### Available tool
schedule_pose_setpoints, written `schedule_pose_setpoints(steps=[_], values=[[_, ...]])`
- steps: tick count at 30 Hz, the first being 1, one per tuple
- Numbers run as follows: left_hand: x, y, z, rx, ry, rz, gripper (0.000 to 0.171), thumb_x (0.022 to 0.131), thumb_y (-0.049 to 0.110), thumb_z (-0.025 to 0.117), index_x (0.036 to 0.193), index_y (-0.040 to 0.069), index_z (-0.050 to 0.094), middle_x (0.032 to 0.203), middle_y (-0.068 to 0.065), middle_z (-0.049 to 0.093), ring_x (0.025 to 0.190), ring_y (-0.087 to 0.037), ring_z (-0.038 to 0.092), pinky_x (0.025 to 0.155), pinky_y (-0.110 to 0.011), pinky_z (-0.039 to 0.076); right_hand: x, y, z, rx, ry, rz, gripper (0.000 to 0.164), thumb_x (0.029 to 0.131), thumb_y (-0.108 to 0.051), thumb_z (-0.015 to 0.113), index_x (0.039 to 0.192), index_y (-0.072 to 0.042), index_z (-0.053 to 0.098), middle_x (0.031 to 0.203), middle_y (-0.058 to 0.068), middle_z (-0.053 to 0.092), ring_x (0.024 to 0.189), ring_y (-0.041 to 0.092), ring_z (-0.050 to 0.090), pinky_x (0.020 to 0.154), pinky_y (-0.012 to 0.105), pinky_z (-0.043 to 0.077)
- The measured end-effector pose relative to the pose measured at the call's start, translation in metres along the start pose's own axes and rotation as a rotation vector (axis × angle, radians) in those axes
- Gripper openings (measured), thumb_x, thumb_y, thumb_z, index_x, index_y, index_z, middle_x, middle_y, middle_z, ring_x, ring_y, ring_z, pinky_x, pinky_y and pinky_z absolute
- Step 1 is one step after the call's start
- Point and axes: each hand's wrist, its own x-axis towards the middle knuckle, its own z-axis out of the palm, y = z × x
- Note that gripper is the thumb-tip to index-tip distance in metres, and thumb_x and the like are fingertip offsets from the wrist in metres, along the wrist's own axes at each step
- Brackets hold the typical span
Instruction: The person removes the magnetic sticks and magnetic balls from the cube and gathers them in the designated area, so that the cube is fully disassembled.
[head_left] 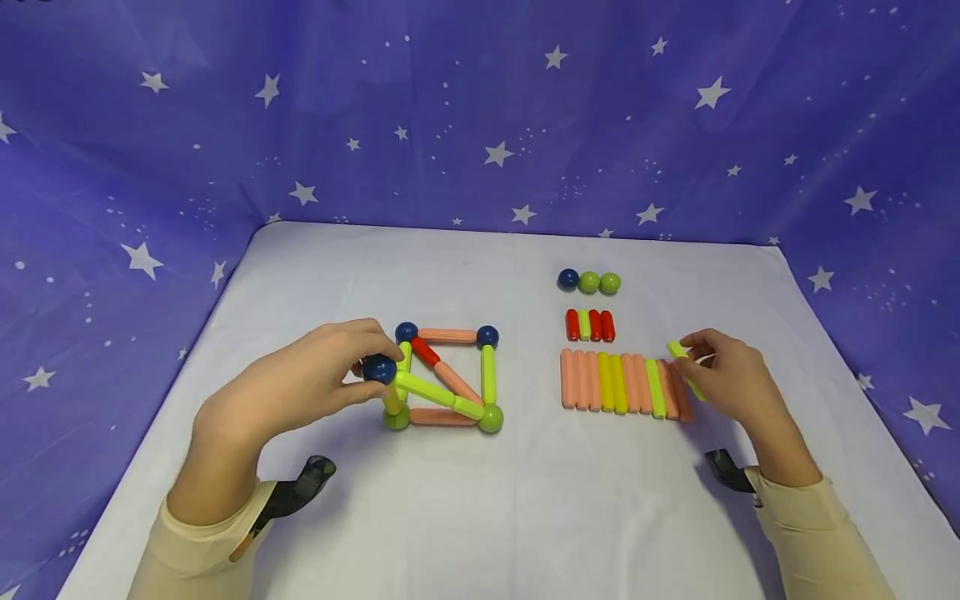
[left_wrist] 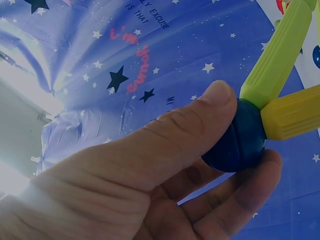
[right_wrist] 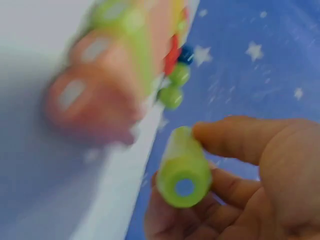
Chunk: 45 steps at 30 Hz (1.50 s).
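My left hand [head_left: 300, 375] pinches a dark blue ball [head_left: 379, 369] between thumb and fingers, above the front left of a magnetic stick-and-ball frame. From that ball a yellow rod [left_wrist: 295, 112] runs down towards the front-left green ball [head_left: 397, 417]. A yellow-green rod [left_wrist: 277, 55] slopes from it towards the front-right green ball [head_left: 491, 417]. Flat on the table, the frame has blue balls at its back corners and a red-and-pink diagonal [head_left: 453, 379]. My right hand [head_left: 731, 379] pinches a yellow-green rod [right_wrist: 184, 165], held beside the right end of a row of rods [head_left: 607, 383].
Behind the long pink, yellow and green rods lie several short rods [head_left: 590, 325], red and green. Farther back sit one blue ball [head_left: 568, 279] and two green balls [head_left: 599, 282]. The white table [head_left: 510, 517] meets a purple star-patterned cloth [head_left: 450, 125] behind.
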Motion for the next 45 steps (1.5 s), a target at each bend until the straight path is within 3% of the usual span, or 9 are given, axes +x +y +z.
schedule_pose_setpoints(steps=[7, 14, 19, 23, 27, 32, 37, 40, 45], values=[[0.000, 0.000, 0.000, 0.006, -0.002, -0.006, 0.027, 0.085, 0.012, 0.077, 0.110, 0.013, 0.068, 0.101, 0.008, 0.059, 0.087, -0.009, 0.056, 0.076, -0.032, 0.050, -0.003, 0.036, 0.003, -0.050, -0.132, 0.134, 0.047, 0.093, -0.029, 0.062, 0.120, 0.009, 0.055, 0.108, 0.026, 0.060, 0.087, 0.033, 0.058, 0.063, 0.038, 0.049], [0.001, 0.000, 0.001, 0.005, -0.001, -0.003, 0.026, 0.085, 0.012, 0.077, 0.110, 0.014, 0.068, 0.102, 0.008, 0.059, 0.087, -0.009, 0.056, 0.077, -0.033, 0.050, 0.000, 0.040, 0.007, -0.020, -0.173, 0.090, 0.048, 0.097, -0.032, 0.055, 0.127, 0.006, 0.054, 0.115, 0.025, 0.059, 0.096, 0.035, 0.058, 0.073, 0.045, 0.049], [0.001, 0.001, 0.000, 0.009, 0.009, 0.010, 0.027, 0.084, 0.012, 0.078, 0.110, 0.013, 0.068, 0.103, 0.008, 0.059, 0.088, -0.009, 0.056, 0.077, -0.033, 0.050, 0.000, 0.027, 0.004, -0.098, -0.146, 0.075, 0.052, 0.096, -0.031, 0.056, 0.127, 0.010, 0.051, 0.114, 0.030, 0.057, 0.096, 0.041, 0.057, 0.073, 0.052, 0.049], [0.002, 0.001, 0.000, 0.011, 0.002, -0.002, 0.028, 0.084, 0.013, 0.078, 0.110, 0.013, 0.068, 0.103, 0.007, 0.059, 0.088, -0.010, 0.056, 0.077, -0.033, 0.050, -0.001, -0.009, 0.007, -0.154, -0.034, -0.013, 0.048, 0.093, -0.025, 0.060, 0.126, 0.009, 0.053, 0.111, 0.029, 0.056, 0.092, 0.041, 0.057, 0.073, 0.055, 0.049], [0.001, 0.000, -0.001, 0.008, -0.010, -0.012, 0.028, 0.085, 0.014, 0.077, 0.111, 0.012, 0.068, 0.102, 0.007, 0.060, 0.087, -0.010, 0.056, 0.078, -0.033, 0.050, 0.002, -0.063, 0.020, -0.091, 0.003, -0.240, 0.034, 0.092, -0.019, 0.064, 0.120, 0.000, 0.062, 0.109, 0.018, 0.060, 0.087, 0.032, 0.057, 0.074, 0.048, 0.051], [0.000, -0.001, -0.001, -0.002, -0.019, -0.015, 0.028, 0.085, 0.014, 0.077, 0.111, 0.010, 0.068, 0.102, 0.006, 0.060, 0.088, -0.010, 0.056, 0.079, -0.033, 0.050, 0.002, -0.134, 0.047, 0.057, -0.063, -0.613, 0.028, 0.090, -0.017, 0.067, 0.117, -0.012, 0.065, 0.110, -0.001, 0.062, 0.088, 0.016, 0.056, 0.070, 0.033, 0.051], [0.001, -0.003, 0.000, -0.019, -0.019, 0.002, 0.028, 0.084, 0.014, 0.078, 0.109, 0.010, 0.068, 0.101, 0.006, 0.060, 0.088, -0.010, 0.057, 0.079, -0.033, 0.051, 0.000, -0.200, 0.078, 0.188, -0.196, -0.918, 0.035, 0.092, -0.022, 0.069, 0.125, -0.016, 0.061, 0.126, -0.007, 0.059, 0.111, 0.010, 0.053, 0.091, 0.031, 0.048], [0.000, -0.003, 0.000, -0.033, -0.012, 0.011, 0.027, 0.083, 0.014, 0.078, 0.108, 0.014, 0.069, 0.101, 0.008, 0.059, 0.087, -0.009, 0.056, 0.078, -0.032, 0.050, 0.001, -0.230, 0.094, 0.228, -0.227, -0.978, 0.038, 0.091, -0.024, 0.071, 0.125, -0.013, 0.060, 0.122, -0.005, 0.061, 0.109, 0.011, 0.054, 0.095, 0.027, 0.044], [-0.001, -0.003, -0.002, -0.038, -0.003, 0.020, 0.027, 0.083, 0.013, 0.078, 0.108, 0.017, 0.069, 0.100, 0.010, 0.059, 0.086, -0.009, 0.054, 0.076, -0.032, 0.049, -0.001, -0.254, 0.110, 0.242, -0.194, -0.959, 0.032, 0.089, -0.020, 0.073, 0.118, -0.010, 0.063, 0.105, -0.005, 0.064, 0.087, 0.011, 0.055, 0.076, 0.019, 0.046]])
